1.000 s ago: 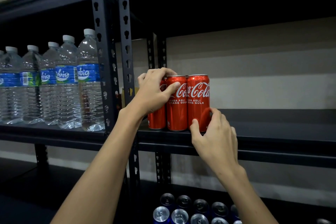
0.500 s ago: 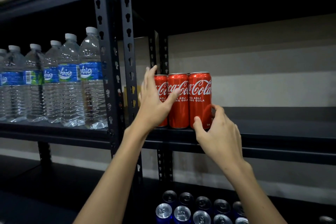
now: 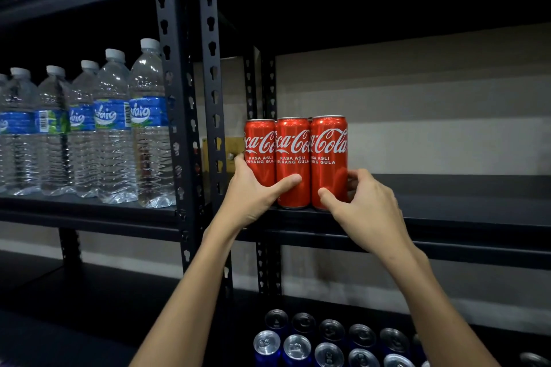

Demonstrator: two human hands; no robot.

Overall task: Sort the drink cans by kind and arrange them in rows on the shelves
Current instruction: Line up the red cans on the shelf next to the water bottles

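Three red cola cans stand upright in a row at the left front of the dark middle shelf (image 3: 447, 214): a left can (image 3: 260, 146), a middle can (image 3: 293, 155) and a right can (image 3: 329, 155). My left hand (image 3: 253, 197) wraps the base of the left can, its thumb lying across the middle can. My right hand (image 3: 366, 211) cups the base of the right can, thumb in front and fingers behind. More cans may stand behind the row; I cannot tell.
Several water bottles (image 3: 113, 128) fill the neighbouring shelf on the left. Two black perforated uprights (image 3: 208, 68) separate the bays. Several blue cans with silver tops (image 3: 328, 343) stand on the lower shelf below. The middle shelf stretches bare to the right.
My left hand slid down from the tops of the cans to their bases. My right hand stayed at the right can's base. The left can's label now shows in full.
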